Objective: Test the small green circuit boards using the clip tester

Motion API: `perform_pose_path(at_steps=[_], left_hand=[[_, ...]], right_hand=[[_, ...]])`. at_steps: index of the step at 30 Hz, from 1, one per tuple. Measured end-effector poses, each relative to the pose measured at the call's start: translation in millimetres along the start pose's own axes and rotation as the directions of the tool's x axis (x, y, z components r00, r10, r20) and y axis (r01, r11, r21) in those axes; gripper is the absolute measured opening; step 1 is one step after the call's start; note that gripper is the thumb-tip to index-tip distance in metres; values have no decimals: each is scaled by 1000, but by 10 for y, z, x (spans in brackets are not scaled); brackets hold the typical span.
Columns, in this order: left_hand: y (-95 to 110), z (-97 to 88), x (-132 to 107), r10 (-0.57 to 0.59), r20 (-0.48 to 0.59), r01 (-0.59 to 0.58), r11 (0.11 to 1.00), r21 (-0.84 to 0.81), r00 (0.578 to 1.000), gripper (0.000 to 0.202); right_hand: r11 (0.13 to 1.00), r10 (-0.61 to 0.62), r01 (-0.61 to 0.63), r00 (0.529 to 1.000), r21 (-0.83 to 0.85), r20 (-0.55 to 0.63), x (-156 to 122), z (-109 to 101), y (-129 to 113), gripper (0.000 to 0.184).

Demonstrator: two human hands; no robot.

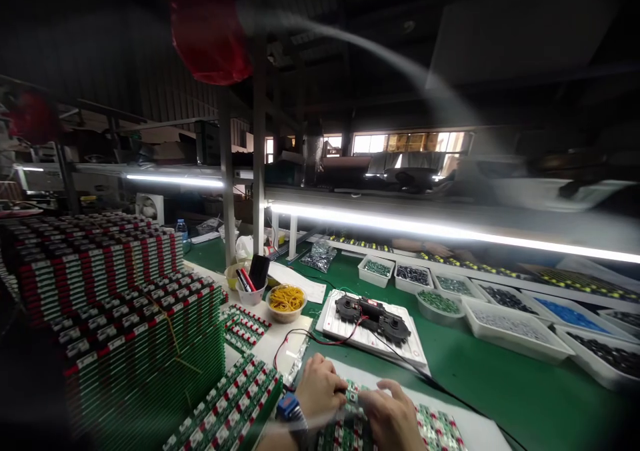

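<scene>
Two bare hands meet over the bench: our left hand (320,388) and right hand (391,416) close their fingers (385,390) around a small green circuit board (354,394), just above a layer of green, red-marked boards (440,428). Tall stacks of matching boards (125,291) rise to our left on the green-topped bench (500,378).

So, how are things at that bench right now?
Left hand, right hand on a green circuit board. More boards beneath. Black cable beside right hand.
</scene>
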State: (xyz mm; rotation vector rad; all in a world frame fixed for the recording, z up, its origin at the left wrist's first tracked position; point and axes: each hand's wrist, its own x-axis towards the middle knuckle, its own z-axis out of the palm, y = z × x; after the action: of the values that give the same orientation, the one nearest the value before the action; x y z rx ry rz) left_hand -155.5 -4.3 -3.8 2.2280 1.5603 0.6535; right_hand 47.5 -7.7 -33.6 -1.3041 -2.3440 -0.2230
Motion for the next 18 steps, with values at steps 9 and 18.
perform_pose_path(at_steps=[9,18], left_hand=[[-4,-1,-80,-6,42,7,999,-36,999,27],[-47,66,-81,16,-3,-16,994,-105,1000,23]], right_hand=[[990,47,-47,999,134,10,-77,-20,-51,27],[989,33,-18,994,148,-101,-145,9,-111,23]])
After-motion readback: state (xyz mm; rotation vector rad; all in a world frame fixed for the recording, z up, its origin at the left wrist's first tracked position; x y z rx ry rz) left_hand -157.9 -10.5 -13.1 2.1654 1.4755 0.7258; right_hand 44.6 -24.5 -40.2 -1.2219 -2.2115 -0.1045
